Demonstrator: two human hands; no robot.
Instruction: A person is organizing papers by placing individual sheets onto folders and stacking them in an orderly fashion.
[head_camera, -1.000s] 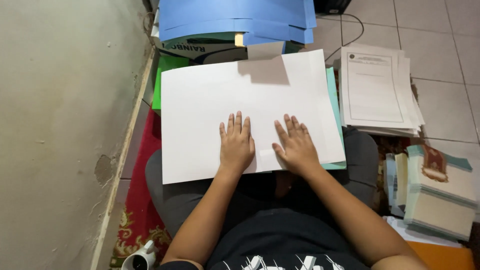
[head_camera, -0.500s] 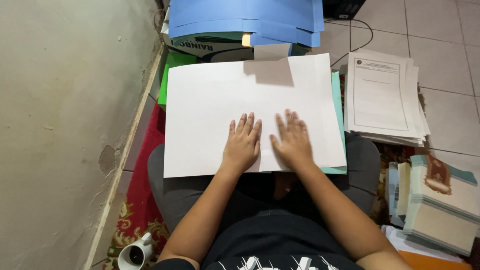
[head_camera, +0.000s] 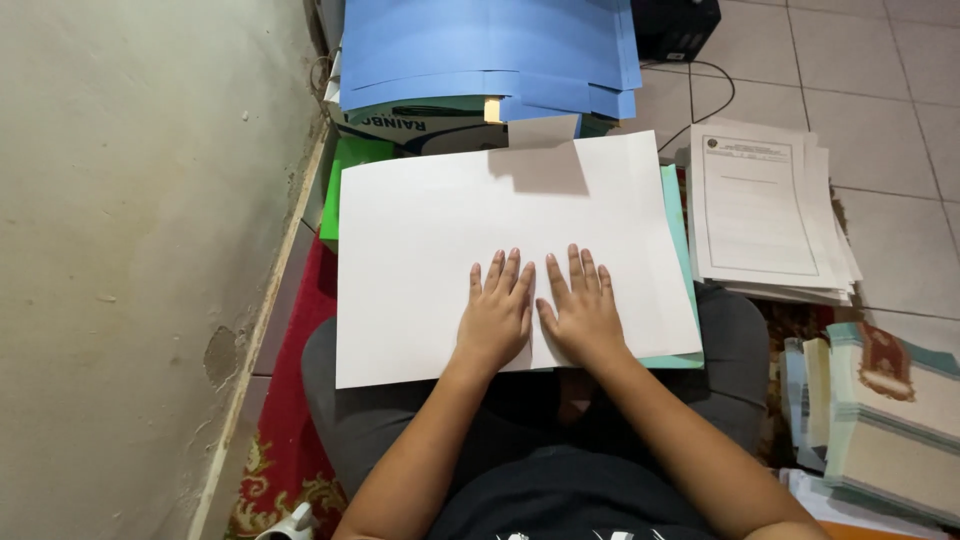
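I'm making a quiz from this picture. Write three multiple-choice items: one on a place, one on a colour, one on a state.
1. Where does the stack of printed pages lie?
A. On the floor, right of the white sheet
B. On the person's lap
C. Against the wall

2. What colour are the sheets piled beyond the white sheet?
A. Red
B. Blue
C. Yellow

3. How are the left hand and right hand placed?
A. Clenched in fists
B. Lifted in the air
C. Flat, palms down on the white sheet

Answers: 1 A, the pages sit on the tiles to the right; 2 B, the pile is blue; 3 C, fingers are spread flat on the paper.
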